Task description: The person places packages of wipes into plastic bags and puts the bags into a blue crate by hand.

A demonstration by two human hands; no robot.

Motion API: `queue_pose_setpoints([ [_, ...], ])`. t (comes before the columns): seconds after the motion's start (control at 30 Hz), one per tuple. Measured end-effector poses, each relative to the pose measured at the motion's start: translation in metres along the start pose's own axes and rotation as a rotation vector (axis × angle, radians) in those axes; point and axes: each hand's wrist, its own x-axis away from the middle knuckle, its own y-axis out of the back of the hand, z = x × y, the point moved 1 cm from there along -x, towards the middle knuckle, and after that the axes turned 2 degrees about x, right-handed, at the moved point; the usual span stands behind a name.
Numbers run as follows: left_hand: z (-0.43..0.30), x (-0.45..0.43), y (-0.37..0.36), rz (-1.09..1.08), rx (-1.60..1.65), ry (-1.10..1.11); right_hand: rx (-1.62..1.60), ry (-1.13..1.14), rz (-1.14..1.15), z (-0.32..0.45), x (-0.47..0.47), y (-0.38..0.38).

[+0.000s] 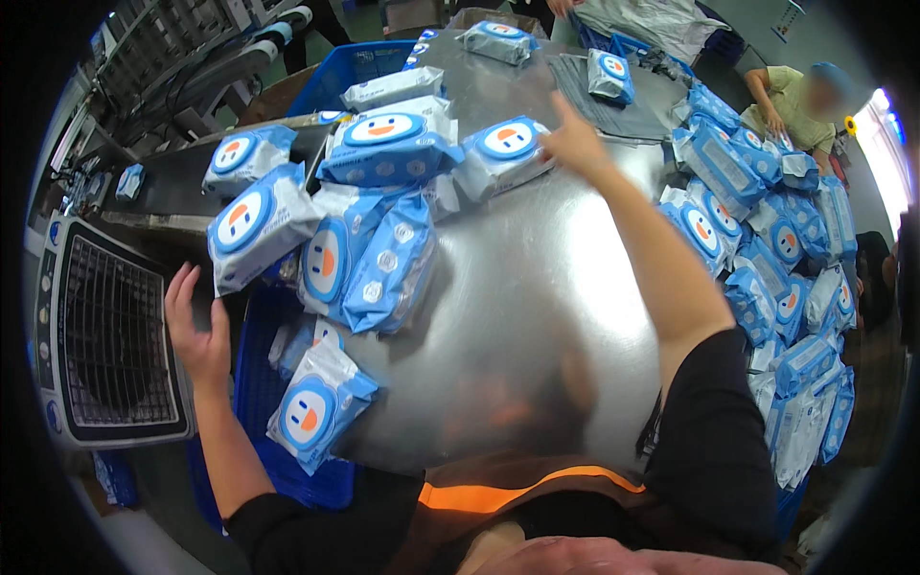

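My left hand is raised with thumb and fingers apart, holding nothing. Just above it, a blue-and-white soft pack of wipes juts out past the end of a dark conveyor belt. My right hand reaches across the steel table, its index finger extended. Its other fingertips are at the right end of another wipes pack; whether they press on it cannot be told. Between the hands, several packs lie heaped, including a large pack and a pack on its side.
A pack overhangs the table's left edge above a blue plastic crate. At left stands an air cooler. Many packs are piled at right, where a co-worker handles some. Grey sheets lie at the far side.
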Motion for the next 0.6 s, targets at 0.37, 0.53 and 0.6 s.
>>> queue_pose_setpoints([
  [0.37,-0.103,-0.159,-0.209,0.489,-0.063,-0.381,0.267,0.366,-0.031,-0.053,-0.095,-0.025],
  [0.53,-0.137,-0.172,-0.23,0.706,-0.257,-0.271,0.378,0.175,0.178,-0.07,-0.059,-0.035],
  [0.6,-0.134,-0.168,-0.233,0.627,-0.277,-0.309,0.228,0.176,0.202,-0.075,-0.035,-0.021],
])
